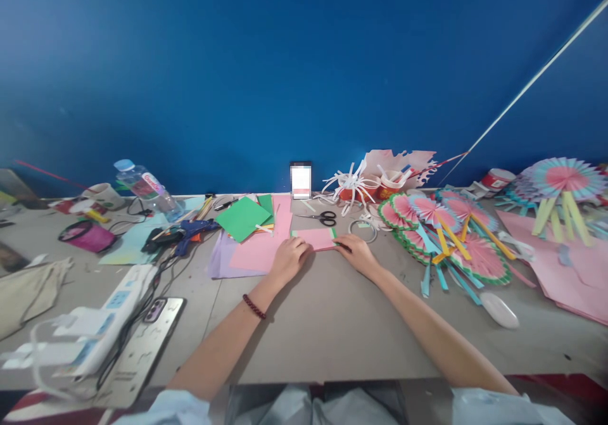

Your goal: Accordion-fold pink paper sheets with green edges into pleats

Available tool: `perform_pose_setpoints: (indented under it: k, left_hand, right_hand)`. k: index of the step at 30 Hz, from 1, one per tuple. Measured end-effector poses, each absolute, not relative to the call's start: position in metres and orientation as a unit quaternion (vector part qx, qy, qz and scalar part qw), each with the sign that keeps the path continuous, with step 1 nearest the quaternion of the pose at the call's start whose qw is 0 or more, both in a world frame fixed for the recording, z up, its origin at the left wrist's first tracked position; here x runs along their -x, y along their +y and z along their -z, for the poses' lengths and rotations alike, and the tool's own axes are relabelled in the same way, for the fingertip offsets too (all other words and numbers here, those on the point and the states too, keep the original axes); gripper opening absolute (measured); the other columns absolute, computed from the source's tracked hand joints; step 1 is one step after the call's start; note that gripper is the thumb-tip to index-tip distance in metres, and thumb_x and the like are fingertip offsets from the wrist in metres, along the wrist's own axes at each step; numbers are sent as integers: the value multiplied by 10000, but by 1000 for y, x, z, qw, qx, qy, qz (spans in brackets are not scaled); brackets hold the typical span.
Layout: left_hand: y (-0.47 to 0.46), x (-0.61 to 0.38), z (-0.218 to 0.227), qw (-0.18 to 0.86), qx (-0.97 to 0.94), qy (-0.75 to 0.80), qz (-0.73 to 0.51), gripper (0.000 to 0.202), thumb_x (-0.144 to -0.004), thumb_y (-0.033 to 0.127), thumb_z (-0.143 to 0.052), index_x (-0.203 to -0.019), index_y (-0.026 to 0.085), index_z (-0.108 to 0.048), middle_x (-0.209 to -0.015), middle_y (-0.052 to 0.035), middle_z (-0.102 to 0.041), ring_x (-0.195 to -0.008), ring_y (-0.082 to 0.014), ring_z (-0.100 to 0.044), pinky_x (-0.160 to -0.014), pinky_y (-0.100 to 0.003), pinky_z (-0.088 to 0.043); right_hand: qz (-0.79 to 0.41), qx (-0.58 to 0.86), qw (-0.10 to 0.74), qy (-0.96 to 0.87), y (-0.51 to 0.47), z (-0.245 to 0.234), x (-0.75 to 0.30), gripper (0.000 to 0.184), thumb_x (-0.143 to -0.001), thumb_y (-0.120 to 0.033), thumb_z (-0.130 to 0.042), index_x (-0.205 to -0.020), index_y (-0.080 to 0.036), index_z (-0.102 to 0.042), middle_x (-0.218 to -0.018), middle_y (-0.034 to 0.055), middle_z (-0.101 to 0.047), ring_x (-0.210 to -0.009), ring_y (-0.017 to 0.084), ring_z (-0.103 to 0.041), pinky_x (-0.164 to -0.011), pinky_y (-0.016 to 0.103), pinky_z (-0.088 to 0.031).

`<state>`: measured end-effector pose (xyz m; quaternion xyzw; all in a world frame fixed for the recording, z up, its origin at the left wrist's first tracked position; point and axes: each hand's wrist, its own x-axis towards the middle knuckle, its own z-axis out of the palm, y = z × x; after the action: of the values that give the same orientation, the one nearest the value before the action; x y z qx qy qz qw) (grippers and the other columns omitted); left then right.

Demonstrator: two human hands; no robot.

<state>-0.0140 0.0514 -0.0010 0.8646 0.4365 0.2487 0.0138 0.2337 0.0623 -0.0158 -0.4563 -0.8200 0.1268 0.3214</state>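
Observation:
A small pink paper (319, 238) with green edges lies on the grey table between my two hands, its surface looking folded or layered. My left hand (289, 258) is closed on its left end, the fingers bent over it. At the right end, my right hand (357, 254) pinches the paper's edge. Just beyond the paper lie black-handled scissors (327, 218), with a roll of tape (363, 230) to their right. Left of my left hand are pink sheets (256, 254) and green sheets (243, 218) in a loose pile.
Folded paper fans (468, 257) and a white computer mouse (500, 310) lie to the right. A phone screen (301, 181) stands against the blue wall. Leftward are a bottle (151, 187), a power strip (111, 317), cables and another phone (142, 355).

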Motion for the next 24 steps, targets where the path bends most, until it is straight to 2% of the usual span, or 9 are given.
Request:
perform_pose_setpoints:
  k: [4,7,11,15,18,21,24]
  left_hand:
    - [53,12,1,-14,-878,429,-212,154,-942,236,-501,-942,192,-648,-892,-54,-634,-854,-188,-580,-753,-334,-434]
    - [53,11,2,-26,-886,419,-195,127,-923,172,-517,-935,186,-643,-900,-61,-629,-883,-199,-580,-764,-345,-431]
    - [53,9,0,-26,-886,418,-198,139,-912,138,-515,-957,188,-637,-936,-72,-613,-937,-211,-565,-786,-348,-430]
    - [53,9,-3,-25,-889,414,-193,147,-904,113,-508,-928,186,-634,-885,-64,-614,-893,-209,-568,-786,-355,-431]
    - [51,7,-6,-28,-885,416,-205,146,-932,180,-490,-950,183,-634,-907,-64,-635,-890,-205,-577,-817,-369,-426]
    - [47,5,-8,-24,-875,418,-243,211,-950,303,-483,-1056,191,-628,-946,-68,-651,-911,-203,-583,-828,-365,-429]
    - [43,3,-9,-22,-863,424,-273,257,-975,312,-428,-1086,208,-635,-924,-61,-661,-885,-188,-589,-787,-340,-429]
  right_hand:
    - [-129,455,319,-821,62,12,-233,161,-899,-270,-558,-905,-201,-704,-886,75,-718,-856,196,-652,-810,346,-520]
    - [-128,447,316,-827,62,9,-233,145,-888,-269,-579,-921,-204,-704,-917,75,-719,-882,195,-657,-809,334,-523]
    - [-118,439,310,-835,64,9,-233,168,-902,-252,-547,-909,-215,-711,-904,77,-716,-872,193,-659,-814,343,-527]
    - [-102,431,308,-842,62,8,-232,197,-914,-233,-505,-917,-214,-701,-910,85,-705,-904,207,-643,-842,369,-524]
    - [-92,433,311,-841,58,4,-230,221,-930,-218,-462,-947,-204,-682,-934,95,-694,-933,215,-630,-852,372,-520]
    - [-76,440,325,-834,53,-1,-228,235,-943,-220,-431,-969,-194,-664,-943,101,-680,-937,220,-623,-849,371,-519]
    - [-70,436,347,-827,47,-5,-226,246,-953,-248,-422,-979,-194,-660,-937,101,-677,-923,221,-624,-848,376,-520]
